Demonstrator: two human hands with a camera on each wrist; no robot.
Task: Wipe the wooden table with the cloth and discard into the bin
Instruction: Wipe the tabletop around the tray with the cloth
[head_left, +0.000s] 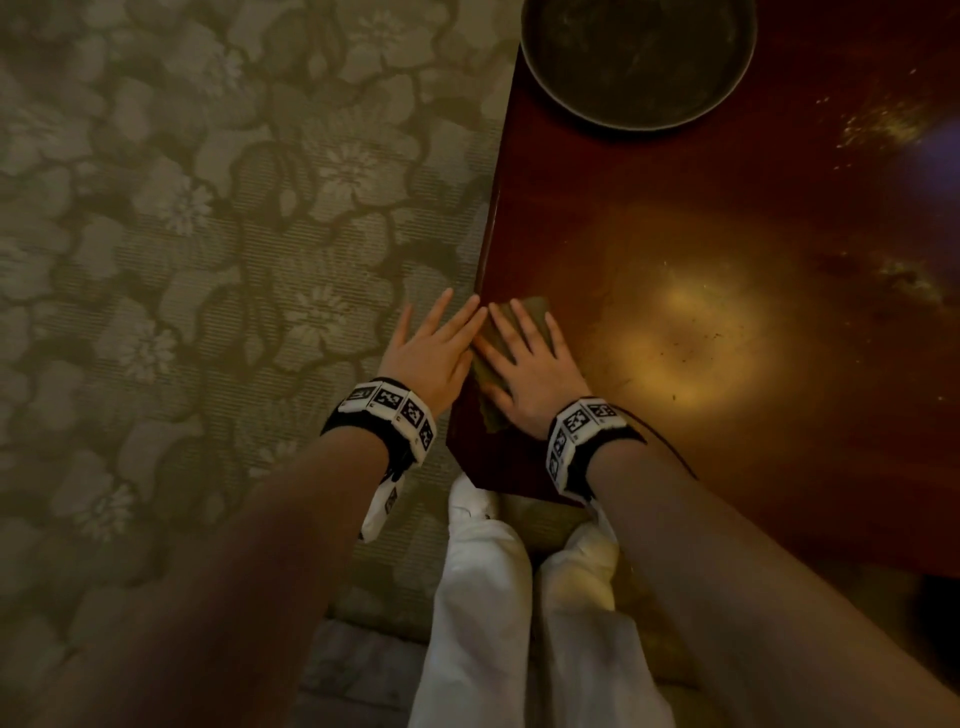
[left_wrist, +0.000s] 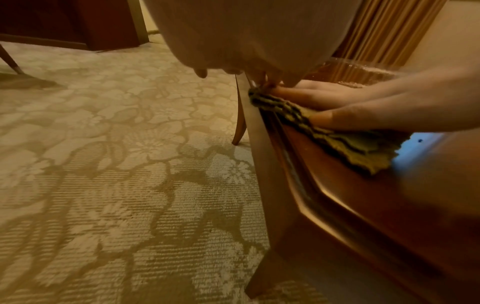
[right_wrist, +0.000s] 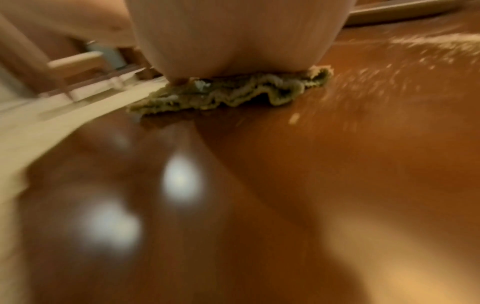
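An olive-green cloth (head_left: 533, 307) (left_wrist: 358, 150) (right_wrist: 233, 92) lies bunched at the left edge of the dark red wooden table (head_left: 675, 234) (left_wrist: 389, 205) (right_wrist: 285, 185). My right hand (head_left: 524, 364) (left_wrist: 363, 98) (right_wrist: 233, 35) presses flat on it with straight, spread fingers. My left hand (head_left: 434, 348) (left_wrist: 246, 37) hangs flat just off the table's edge over the carpet, its fingertips meeting the cloth's edge and holding nothing. Pale crumbs and dust (head_left: 883, 124) (right_wrist: 428, 41) are scattered on the far right of the tabletop. No bin is in view.
A round dark dish (head_left: 639, 57) stands at the table's far end, overhanging the left edge slightly. Floral carpet (head_left: 208, 234) (left_wrist: 103, 164) lies left of the table. My legs in white trousers (head_left: 478, 597) stand at the near corner. A curved table leg (left_wrist: 240, 115) shows below.
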